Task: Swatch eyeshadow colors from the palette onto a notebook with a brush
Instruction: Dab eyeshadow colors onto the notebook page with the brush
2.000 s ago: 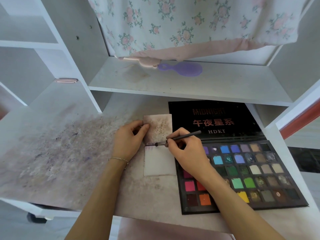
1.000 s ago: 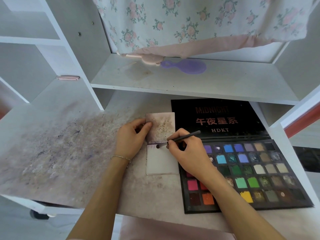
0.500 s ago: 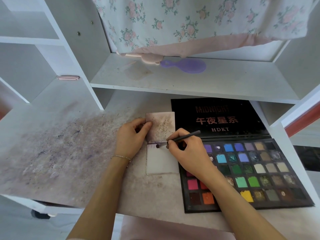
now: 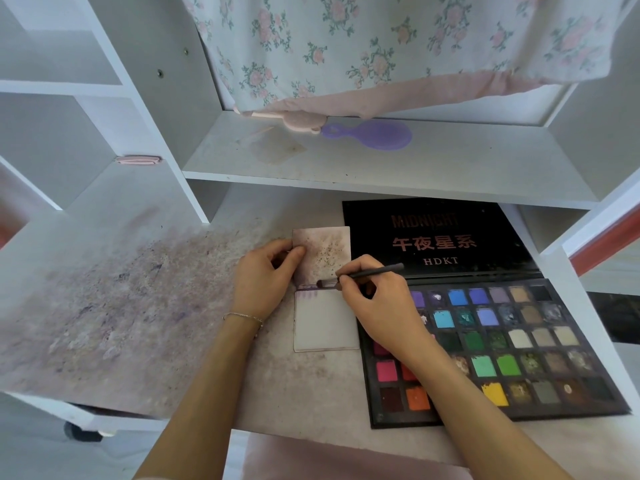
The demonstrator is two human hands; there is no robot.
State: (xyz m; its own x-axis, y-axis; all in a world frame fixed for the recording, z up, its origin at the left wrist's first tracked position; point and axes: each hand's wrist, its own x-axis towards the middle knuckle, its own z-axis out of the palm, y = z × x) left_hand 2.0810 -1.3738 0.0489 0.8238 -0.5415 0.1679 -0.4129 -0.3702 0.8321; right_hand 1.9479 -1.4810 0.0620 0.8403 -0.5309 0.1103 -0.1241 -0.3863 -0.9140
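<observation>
Eyeshadow palette [image 4: 495,348] lies open on the stained desk [image 4: 114,317], its matte and shimmery square pans just right of the small notebook [image 4: 325,320], and a swatch is going down now. The right hand [image 4: 377,299] pinches the slim dark brush [image 4: 360,274], bristles on the pale lower page's top edge beside faint purple strokes. The left hand [image 4: 263,282] pins the speckled flipped-up page, fingers curled at its edge; next, probably a short stroke, then a fresh pan.

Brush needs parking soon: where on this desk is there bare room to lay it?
Free: the stained desktop left of the left hand, and the shelf right of the purple hairbrush. Crowded: notebook against palette.
</observation>
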